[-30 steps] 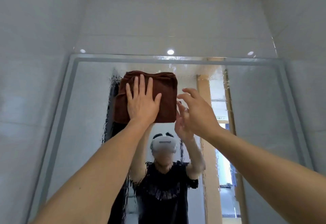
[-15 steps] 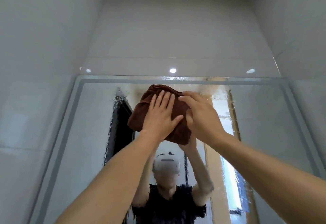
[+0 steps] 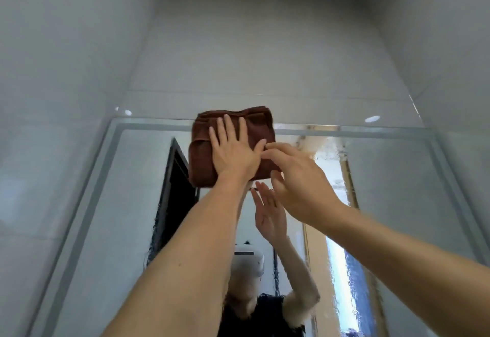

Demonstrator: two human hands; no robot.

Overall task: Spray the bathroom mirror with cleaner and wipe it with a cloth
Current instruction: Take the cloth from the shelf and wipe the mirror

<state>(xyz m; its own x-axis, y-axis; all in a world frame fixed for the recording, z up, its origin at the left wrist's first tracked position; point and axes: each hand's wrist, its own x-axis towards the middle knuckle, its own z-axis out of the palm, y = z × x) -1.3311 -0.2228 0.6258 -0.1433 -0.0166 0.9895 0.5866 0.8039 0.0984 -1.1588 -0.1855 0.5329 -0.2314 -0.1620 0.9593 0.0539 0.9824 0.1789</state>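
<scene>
Both hands are up at the mirror's (image 3: pixel 397 177) top edge. Left hand (image 3: pixel 233 151) lies flat, fingers spread, pressing the folded brown cloth (image 3: pixel 201 156) against the glass, the cloth's upper edge overlapping the frame. Right hand (image 3: pixel 299 177) hovers just beside it, fingers loosely curved and holding nothing, its fingertips at the cloth's right edge. Wet streaks show on the glass to the right. To wipe well, I judge the palm should keep even pressure, travel along the top rim first, then work downward in overlapping passes so drips get caught.
</scene>
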